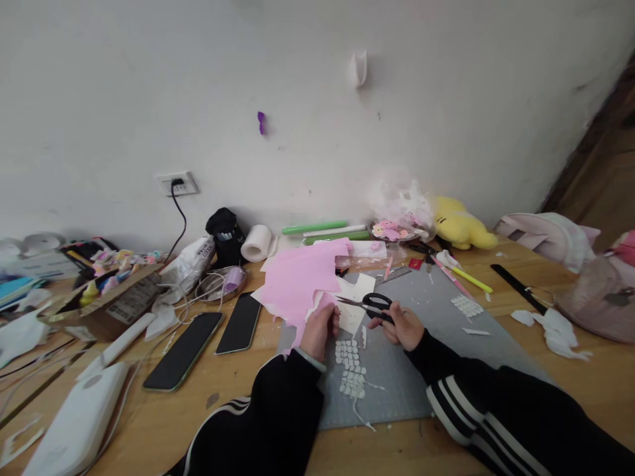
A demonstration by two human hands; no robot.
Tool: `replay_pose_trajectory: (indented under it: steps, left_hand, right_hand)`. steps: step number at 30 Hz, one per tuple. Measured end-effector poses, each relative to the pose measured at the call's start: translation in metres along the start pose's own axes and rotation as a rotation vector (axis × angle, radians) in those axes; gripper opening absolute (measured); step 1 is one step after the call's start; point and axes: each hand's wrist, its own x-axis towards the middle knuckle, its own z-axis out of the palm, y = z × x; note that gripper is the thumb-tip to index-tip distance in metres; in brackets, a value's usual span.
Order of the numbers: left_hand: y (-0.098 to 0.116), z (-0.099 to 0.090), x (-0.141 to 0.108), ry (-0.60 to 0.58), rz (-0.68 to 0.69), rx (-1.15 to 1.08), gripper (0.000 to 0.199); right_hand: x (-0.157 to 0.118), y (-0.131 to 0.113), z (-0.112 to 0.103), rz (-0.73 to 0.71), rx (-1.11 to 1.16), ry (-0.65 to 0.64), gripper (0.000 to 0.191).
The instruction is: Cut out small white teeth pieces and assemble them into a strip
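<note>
My right hand (407,326) grips black-handled scissors (378,305), with fingers around the loops. The blades point left toward my left hand and look slightly apart. My left hand (319,332) is closed in a pinch just left of the blade tips; what its fingers hold is too small or hidden to make out. Right behind it lies a large pink paper sheet (297,281) with ragged cut edges and a curled strip. Cream paper (362,291) rests beneath the scissors. Small white padded stickers (352,380) lie in rows on the grey cutting mat (397,387).
Two phones (183,350) (240,324) and a white power bank (79,420) lie left, near a cardboard box (116,304). A paper roll (256,243), green rolls (315,227) and a yellow plush toy (461,223) stand along the wall. Crumpled tissue (555,329) lies right.
</note>
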Motion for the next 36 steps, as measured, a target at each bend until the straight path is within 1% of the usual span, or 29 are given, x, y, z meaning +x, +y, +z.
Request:
replay_pose_trajectory:
  steps: [9, 15, 28, 36]
  left_hand:
    - [0.0043, 0.0023, -0.0045, 0.003, 0.006, 0.002, 0.023]
    - [0.0032, 0.0011, -0.0043, -0.018, 0.024, 0.010, 0.024]
    - [0.0026, 0.0005, -0.0036, -0.022, 0.032, 0.029, 0.023]
    - [0.0023, 0.0001, -0.0038, -0.025, 0.040, 0.038, 0.023]
  right_hand:
    - [0.0006, 0.0023, 0.0026, 0.013, 0.020, -0.024, 0.073]
    - [-0.0002, 0.0002, 0.0031, 0.027, 0.014, -0.015, 0.069]
    - [-0.0032, -0.0053, 0.0046, 0.031, -0.001, -0.013, 0.059]
    - [-0.0032, -0.0052, 0.0035, 0.037, -0.012, -0.009, 0.058]
